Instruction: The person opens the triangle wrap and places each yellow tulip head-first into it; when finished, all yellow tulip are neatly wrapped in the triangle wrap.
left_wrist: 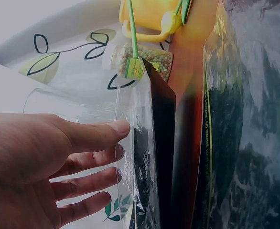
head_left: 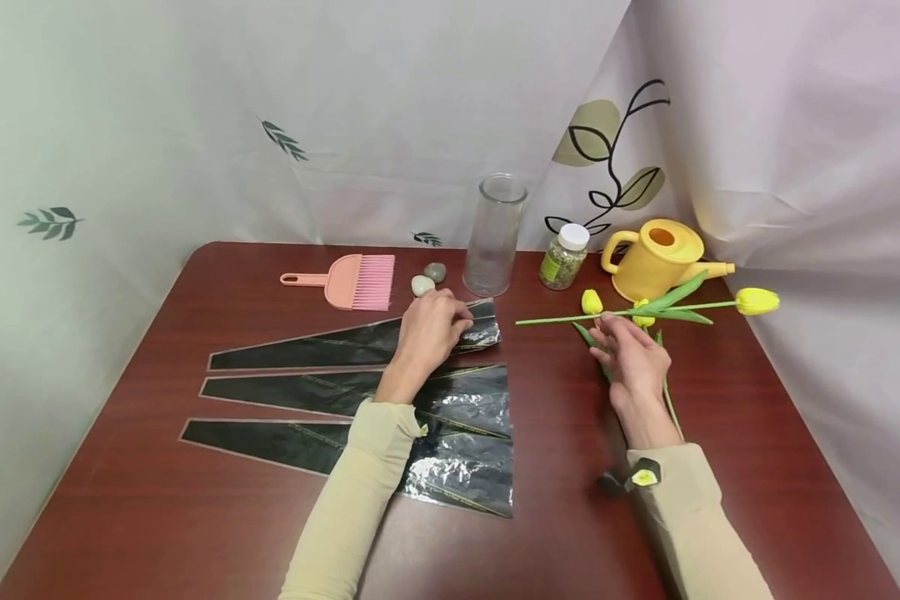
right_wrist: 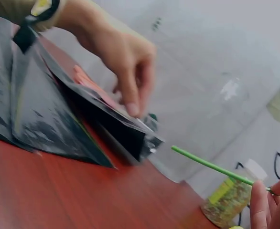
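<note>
Three black and clear flower sleeves lie side by side on the red-brown table (head_left: 157, 517). My left hand (head_left: 429, 329) is on the wide end of the top sleeve (head_left: 307, 346), its thumb and fingertips (left_wrist: 118, 128) pinching the clear film (left_wrist: 135, 157) at the mouth. The mouth stands slightly raised (right_wrist: 130, 131) under that hand (right_wrist: 125, 57). My right hand (head_left: 630, 354) holds the green stem (head_left: 562, 317) of a yellow tulip (head_left: 756, 300) level above the table, stem end toward the sleeve (right_wrist: 211, 167). Two more tulip blooms (head_left: 591, 302) lie beneath it.
Along the back stand a tall glass vase (head_left: 495, 233), a white-lidded jar of pellets (head_left: 564, 257) and a yellow watering can (head_left: 660, 258). A pink brush (head_left: 352, 282) and two stones (head_left: 423, 285) lie left of the vase. A curtain hangs behind.
</note>
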### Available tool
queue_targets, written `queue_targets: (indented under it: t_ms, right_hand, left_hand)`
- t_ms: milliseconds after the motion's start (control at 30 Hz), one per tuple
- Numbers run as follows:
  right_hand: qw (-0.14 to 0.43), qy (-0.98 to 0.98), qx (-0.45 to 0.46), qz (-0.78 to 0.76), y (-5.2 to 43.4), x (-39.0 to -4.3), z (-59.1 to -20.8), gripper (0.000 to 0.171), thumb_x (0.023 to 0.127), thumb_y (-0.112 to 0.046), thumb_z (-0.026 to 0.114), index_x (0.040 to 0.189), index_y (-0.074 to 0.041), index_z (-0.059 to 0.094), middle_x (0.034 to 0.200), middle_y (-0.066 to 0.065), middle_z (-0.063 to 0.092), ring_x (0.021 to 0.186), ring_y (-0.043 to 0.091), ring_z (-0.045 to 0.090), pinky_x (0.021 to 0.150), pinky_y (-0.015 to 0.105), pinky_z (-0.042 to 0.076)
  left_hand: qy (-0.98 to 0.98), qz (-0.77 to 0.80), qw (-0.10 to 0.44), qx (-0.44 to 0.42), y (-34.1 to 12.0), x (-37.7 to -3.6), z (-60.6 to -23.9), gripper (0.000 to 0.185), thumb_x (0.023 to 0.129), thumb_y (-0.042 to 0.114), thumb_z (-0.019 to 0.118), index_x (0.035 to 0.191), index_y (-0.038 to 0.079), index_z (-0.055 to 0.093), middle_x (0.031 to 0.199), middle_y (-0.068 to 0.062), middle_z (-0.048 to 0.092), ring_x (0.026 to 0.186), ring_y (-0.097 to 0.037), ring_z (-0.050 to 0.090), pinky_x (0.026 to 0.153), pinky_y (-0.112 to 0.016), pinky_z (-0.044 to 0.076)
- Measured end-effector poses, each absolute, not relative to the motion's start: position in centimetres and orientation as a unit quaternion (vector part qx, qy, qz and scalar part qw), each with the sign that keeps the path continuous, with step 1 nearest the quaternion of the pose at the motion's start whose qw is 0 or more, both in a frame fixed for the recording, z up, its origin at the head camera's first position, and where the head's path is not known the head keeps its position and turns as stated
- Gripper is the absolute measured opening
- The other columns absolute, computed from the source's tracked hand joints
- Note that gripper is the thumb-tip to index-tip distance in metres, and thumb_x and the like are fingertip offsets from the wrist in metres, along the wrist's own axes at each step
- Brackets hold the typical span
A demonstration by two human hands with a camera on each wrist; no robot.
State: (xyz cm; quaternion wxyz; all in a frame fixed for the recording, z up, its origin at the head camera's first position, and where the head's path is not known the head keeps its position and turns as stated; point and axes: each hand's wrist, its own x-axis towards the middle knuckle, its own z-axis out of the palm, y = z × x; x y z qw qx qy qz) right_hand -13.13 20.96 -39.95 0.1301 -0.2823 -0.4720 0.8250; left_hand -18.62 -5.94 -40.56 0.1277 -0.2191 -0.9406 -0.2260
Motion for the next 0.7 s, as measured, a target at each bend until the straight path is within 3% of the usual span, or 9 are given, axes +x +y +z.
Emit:
queue_targets:
  t_ms: [167,400,700]
  right_hand:
    - [0.125,-0.482,-0.274,0.823,20.4,-13.8,-40.3,0.015,0.085,-0.004,0.074,0.099,0.001,0.075,0.088,0.01,0.074,0.076,0.02,0.072,0.057,0.029,0.056]
    - [0.084,-0.508,-0.263,0.816,16.0,-14.5,-41.8,0.018,0.085,-0.006,0.076,0.102,0.0,0.074,0.089,0.008,0.074,0.072,0.017,0.072,0.057,0.029,0.057]
    - [0.017,-0.551,-0.276,0.787,11.8,-14.8,-42.8,0.029,0.081,-0.014,0.081,0.106,-0.001,0.072,0.081,0.003,0.072,0.056,0.01,0.064,0.046,0.022,0.049]
  left_hand:
    - [-0.939,-0.229,0.133,-0.221,-6.2,-18.4,-40.7,0.004,0.085,0.02,0.078,0.086,0.016,0.079,0.081,0.002,0.062,0.082,-0.02,0.059,0.075,-0.038,0.051]
    - [-0.937,-0.227,0.136,-0.226,-5.9,-18.4,-40.6,0.005,0.086,0.021,0.077,0.086,0.017,0.08,0.082,0.002,0.063,0.081,-0.02,0.058,0.074,-0.037,0.051]
    - [-0.941,-0.226,0.126,-0.217,-5.7,-18.5,-40.3,0.004,0.086,0.021,0.077,0.087,0.018,0.08,0.083,0.003,0.063,0.083,-0.019,0.059,0.075,-0.038,0.051]
